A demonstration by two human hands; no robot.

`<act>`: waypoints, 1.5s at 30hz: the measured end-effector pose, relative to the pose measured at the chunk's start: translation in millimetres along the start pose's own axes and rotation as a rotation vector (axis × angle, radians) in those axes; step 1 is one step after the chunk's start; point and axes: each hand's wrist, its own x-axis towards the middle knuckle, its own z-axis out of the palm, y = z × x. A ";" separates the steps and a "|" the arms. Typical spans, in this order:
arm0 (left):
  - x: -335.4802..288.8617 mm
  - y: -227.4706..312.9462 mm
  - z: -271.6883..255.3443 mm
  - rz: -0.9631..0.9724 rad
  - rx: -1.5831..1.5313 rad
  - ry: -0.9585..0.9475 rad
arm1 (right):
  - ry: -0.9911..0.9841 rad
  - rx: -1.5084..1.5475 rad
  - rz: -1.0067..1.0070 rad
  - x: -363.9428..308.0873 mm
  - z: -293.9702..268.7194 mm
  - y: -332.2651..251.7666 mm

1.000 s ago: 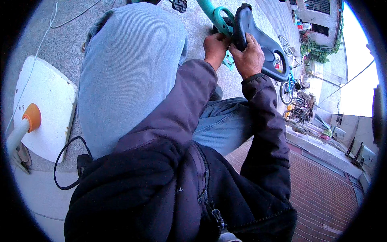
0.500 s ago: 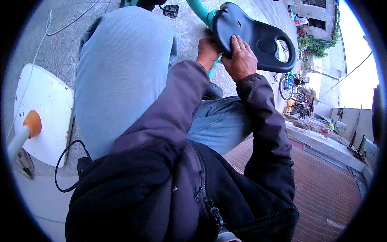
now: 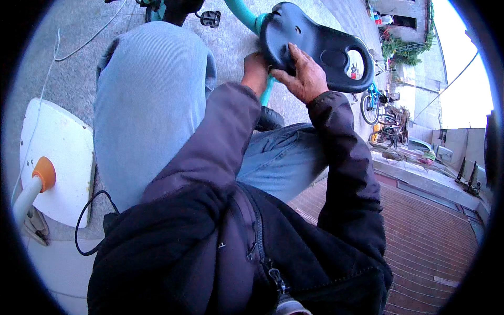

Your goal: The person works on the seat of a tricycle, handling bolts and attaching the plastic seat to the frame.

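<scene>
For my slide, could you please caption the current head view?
Right hand resting on a black molded piece, left hand partly hidden at its edge, near a teal tube.

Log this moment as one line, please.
right hand: on black seat | left hand: at seat edge, fingers hidden | teal frame: partly behind seat

R hand splayed, L hand part. hidden.

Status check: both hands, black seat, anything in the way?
Right hand flat on black seat. Left hand at its lower-left edge, fingers hidden, grip unclear. Teal tube beside seat; seat blocks view of left fingers.
</scene>
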 end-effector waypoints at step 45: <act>0.6 17.9 8.3 -0.416 -0.189 0.205 | -0.003 0.377 0.587 53.6 17.6 54.1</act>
